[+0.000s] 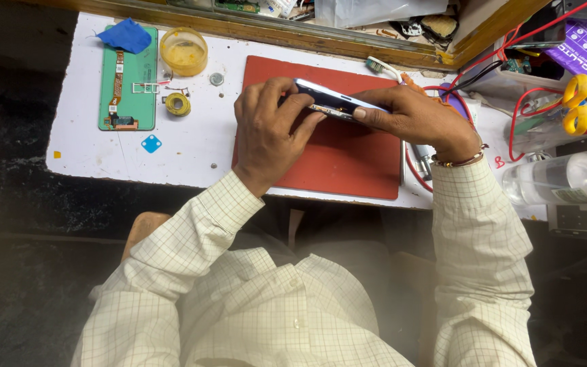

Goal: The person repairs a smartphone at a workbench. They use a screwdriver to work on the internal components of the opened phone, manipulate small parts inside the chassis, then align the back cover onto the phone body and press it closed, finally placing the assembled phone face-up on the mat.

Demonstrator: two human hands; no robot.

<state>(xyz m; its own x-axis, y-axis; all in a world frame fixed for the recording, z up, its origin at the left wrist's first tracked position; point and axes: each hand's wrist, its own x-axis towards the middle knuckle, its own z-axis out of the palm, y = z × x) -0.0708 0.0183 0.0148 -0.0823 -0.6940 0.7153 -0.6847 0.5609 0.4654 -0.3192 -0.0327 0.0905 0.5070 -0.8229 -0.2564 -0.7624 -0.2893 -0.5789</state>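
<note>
Both my hands hold a slim smartphone [331, 99] edge-up above a red work mat [348, 156]. My left hand [270, 126] grips its left end, fingers curled over the top edge. Holding the right end is my right hand [419, 119], thumb pressed along the lower edge. A thread bracelet circles my right wrist. The phone's lower side is partly hidden by my fingers.
On the white tabletop [191, 153] left of the mat lie a green phone panel [129, 81], a blue cloth [127, 34], a yellow round tub [183, 50] and a small tape roll [178, 104]. Red wires [521, 109], yellow-handled scissors [575, 102] and a clear bottle [565, 178] crowd the right.
</note>
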